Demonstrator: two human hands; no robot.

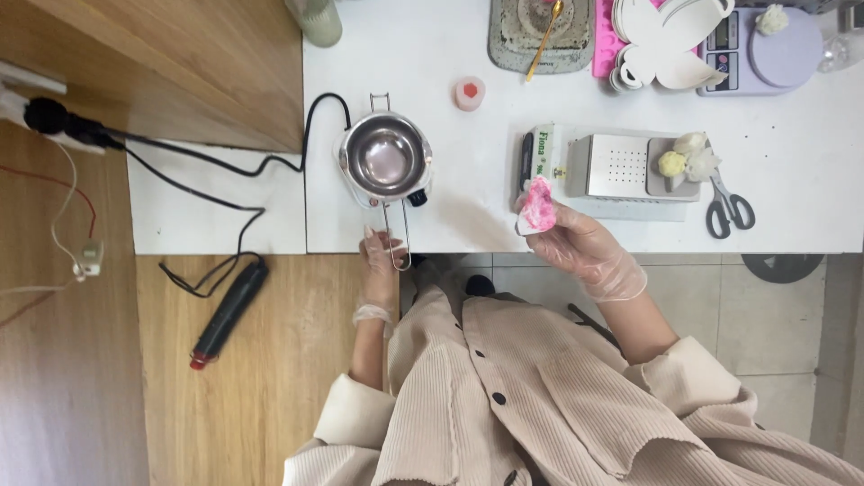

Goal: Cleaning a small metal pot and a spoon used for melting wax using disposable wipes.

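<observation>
The wire handle (397,236) of a small steel melting pot (385,157) was pinched by the gloved left hand (382,256), fingers pressed together on it near the table edge, probably so the pot was kept steady on its base. The pot sat just beyond that grip on the white table (792,216), and its bowl looked empty. A crumpled pink-and-white lump (538,205) was clamped between the fingers of the gloved right hand (580,243), held up over the table edge, well apart from the pot, likely kept ready beside it. Just past the right-hand grip a metal box with a perforated top (616,165) was seen, with pale lumps (686,155) on its far end and black scissors (727,209) beside those. Between the two grips and farther out a small pink cup (469,92) stood. A black power cord (225,166) ran away from the pot, off to the outside of the left grip. A scale (765,49), a pink mould (607,40) and a grey tray with a gold spoon (544,36) lay along the far edge. Nothing was seen standing between lump and pot.
</observation>
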